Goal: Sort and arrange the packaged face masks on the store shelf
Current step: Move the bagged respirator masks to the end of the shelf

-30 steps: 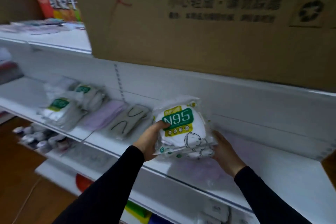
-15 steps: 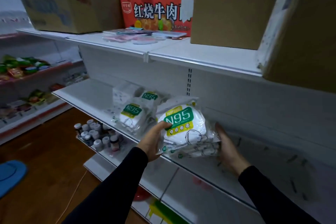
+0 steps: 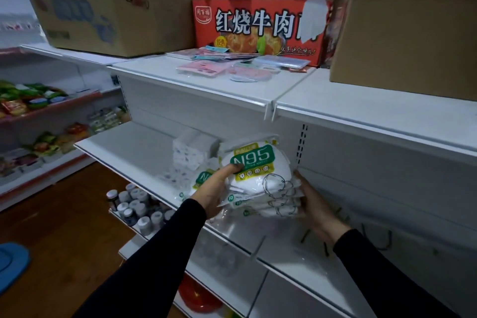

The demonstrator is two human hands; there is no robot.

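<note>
Far left, 9 o'clock: red-edged shelves of colourful snack packets [image 3: 38,103], blurred. 11 o'clock on the white top shelf [image 3: 232,90]: large brown cardboard carton with blue print [image 3: 103,5]. 7 o'clock, lower shelf: cluster of small white-capped bottles [image 3: 136,205]. Centre, white middle shelf [image 3: 124,147]: white boxy tissue-like packs [image 3: 192,150] stacked at the back, just left of the held stack; touching or not, cannot tell. Left hand [image 3: 215,188], black sleeve, grips the left side of the stack of clear-plastic packs of white N95 masks with green labels [image 3: 260,178], thumb on top pressing near the green label, fingers underneath. Another green-labelled N95 pack [image 3: 204,178] lies on the middle shelf partly hidden behind that hand. The stack is held above the middle shelf, just off its front half, several packs fanned, top label tilted up to the right. 12 o'clock, top shelf: flat pink and pale blue mask packets [image 3: 222,65] spread loosely in front of a red carton with white Chinese characters [image 3: 260,28]. Right hand [image 3: 313,208], black sleeve, holds the right edge of the stack, fingers curled against the pack ends. 2 o'clock: plain brown cardboard box [image 3: 407,41] on the top shelf. 4 o'clock on the middle shelf: thin dark loops, too blurred to identify.
</note>
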